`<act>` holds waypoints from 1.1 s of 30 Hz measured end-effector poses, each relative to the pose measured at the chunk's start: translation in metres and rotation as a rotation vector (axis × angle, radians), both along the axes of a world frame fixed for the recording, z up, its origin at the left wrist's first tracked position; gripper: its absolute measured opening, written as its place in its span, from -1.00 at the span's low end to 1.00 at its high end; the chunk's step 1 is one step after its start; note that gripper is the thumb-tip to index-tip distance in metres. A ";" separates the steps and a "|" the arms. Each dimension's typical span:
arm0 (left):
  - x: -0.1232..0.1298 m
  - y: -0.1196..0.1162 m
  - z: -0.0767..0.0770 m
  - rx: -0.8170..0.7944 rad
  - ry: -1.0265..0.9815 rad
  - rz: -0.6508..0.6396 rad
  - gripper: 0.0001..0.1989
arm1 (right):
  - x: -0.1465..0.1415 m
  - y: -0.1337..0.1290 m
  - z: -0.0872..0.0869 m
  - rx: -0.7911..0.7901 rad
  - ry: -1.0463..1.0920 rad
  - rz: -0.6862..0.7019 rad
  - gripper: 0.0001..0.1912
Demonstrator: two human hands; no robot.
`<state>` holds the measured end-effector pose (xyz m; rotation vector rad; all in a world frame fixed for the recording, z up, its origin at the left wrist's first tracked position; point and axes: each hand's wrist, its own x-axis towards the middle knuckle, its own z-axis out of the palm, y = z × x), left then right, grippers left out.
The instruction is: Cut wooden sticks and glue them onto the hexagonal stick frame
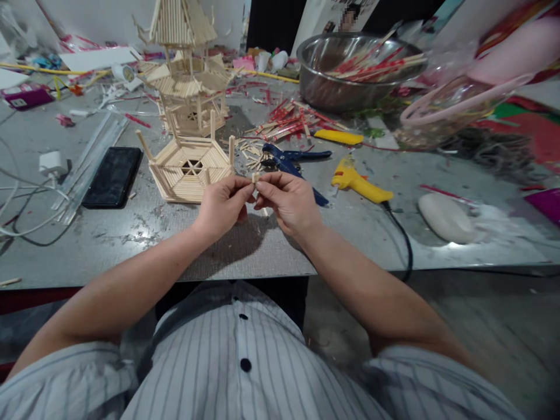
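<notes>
Both my hands meet over the grey table, pinching small wooden stick pieces between thumbs and fingertips. My left hand holds them from the left side, just in front of a hexagonal wooden stick base with upright posts. From the right, my right hand grips the same pieces, its fingers closed. Blue cutting pliers lie right behind my right hand. Behind the base stands a tiered pagoda model of wooden sticks. A yellow glue gun lies to the right, its black cord trailing to the table edge.
A metal bowl with red-tipped sticks stands at the back, near scattered stick pieces and a yellow tool. At left are a black phone and white charger; at right, a pale rounded object and pink-handled basket.
</notes>
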<state>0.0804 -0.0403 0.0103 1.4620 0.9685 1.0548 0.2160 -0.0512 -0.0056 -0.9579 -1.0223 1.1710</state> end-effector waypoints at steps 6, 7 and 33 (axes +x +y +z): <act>0.001 0.000 0.001 -0.023 -0.002 0.025 -0.90 | -0.001 0.001 -0.002 -0.008 -0.001 0.028 -0.63; 0.001 0.000 0.001 -0.025 -0.001 0.025 -0.89 | -0.001 0.001 -0.003 -0.005 -0.003 0.030 -0.62; 0.002 0.001 0.001 -0.084 -0.017 0.036 -0.88 | 0.000 -0.001 -0.002 -0.121 0.077 0.105 -0.59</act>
